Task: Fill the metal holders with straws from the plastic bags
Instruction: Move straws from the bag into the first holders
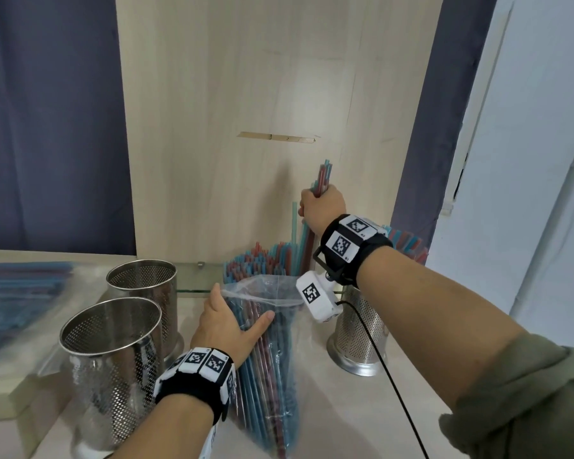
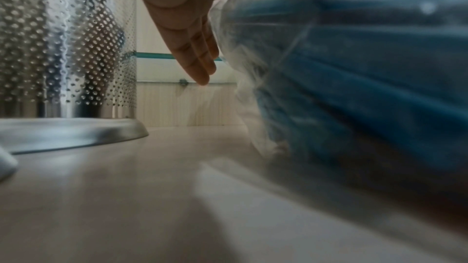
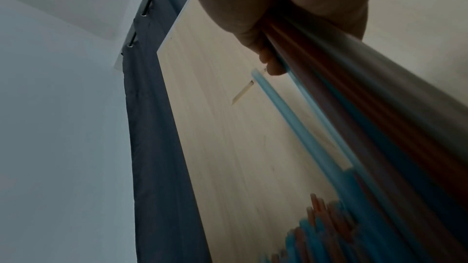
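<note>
My left hand [image 1: 236,321] holds a clear plastic bag [image 1: 269,369] of blue and red straws propped at a slant on the table, thumb across its front, straight fingers [image 2: 195,55] along its left side. My right hand [image 1: 318,202] grips a bundle of straws [image 1: 323,175] raised upright above the bag's mouth; one pale blue straw [image 1: 294,226] stands loose beside it. Two perforated metal holders [image 1: 143,283] [image 1: 113,346] stand empty at the left. A third holder [image 1: 362,332] at the right carries straws [image 1: 406,243], partly hidden by my right wrist.
More upright straw ends [image 1: 256,263] stand behind the bag's mouth; what they stand in is hidden. Flat bags of straws [image 1: 20,293] lie at far left. A wooden board [image 1: 262,127] closes the back. A black cable [image 1: 395,376] hangs from my right wrist.
</note>
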The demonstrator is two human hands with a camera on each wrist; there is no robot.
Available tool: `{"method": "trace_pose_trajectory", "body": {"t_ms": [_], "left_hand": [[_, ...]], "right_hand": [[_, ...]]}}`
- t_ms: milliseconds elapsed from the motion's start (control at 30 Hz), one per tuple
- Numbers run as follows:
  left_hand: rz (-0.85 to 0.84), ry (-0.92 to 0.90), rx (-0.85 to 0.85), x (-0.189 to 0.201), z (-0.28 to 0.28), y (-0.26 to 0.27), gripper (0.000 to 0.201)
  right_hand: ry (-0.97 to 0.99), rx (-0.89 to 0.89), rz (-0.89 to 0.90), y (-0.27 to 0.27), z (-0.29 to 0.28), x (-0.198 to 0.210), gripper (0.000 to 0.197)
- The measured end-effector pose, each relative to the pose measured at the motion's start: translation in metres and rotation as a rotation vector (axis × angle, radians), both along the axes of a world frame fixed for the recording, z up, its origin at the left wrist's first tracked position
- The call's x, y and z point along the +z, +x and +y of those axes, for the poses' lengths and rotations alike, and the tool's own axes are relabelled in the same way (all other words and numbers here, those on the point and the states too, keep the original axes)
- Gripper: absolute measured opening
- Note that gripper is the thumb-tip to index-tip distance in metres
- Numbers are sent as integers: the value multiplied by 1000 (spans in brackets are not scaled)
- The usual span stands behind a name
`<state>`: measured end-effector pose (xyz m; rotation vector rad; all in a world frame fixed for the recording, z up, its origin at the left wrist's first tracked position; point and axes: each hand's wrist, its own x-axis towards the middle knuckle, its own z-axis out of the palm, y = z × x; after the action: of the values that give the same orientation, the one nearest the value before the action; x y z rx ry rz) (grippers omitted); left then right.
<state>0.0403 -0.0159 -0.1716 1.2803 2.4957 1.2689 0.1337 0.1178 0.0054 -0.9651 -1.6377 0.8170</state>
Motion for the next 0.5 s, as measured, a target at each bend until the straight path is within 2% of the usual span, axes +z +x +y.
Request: {"method": "trace_pose_trajectory", "body": {"t_ms": [100, 200, 367, 500], "left_hand": [[1, -4, 1, 0, 0, 0, 122], [3, -11, -3, 0, -1, 0, 122], [6, -15, -9, 1, -2, 0, 121], [1, -12, -15, 0, -2, -1, 121]], "right_hand": [[-32, 18, -18, 1, -1, -9, 18], [-81, 74, -85, 4, -6, -34, 23], [-62, 138, -14, 8, -10, -58, 27], [27, 143, -29, 7, -7, -68, 56]]}}
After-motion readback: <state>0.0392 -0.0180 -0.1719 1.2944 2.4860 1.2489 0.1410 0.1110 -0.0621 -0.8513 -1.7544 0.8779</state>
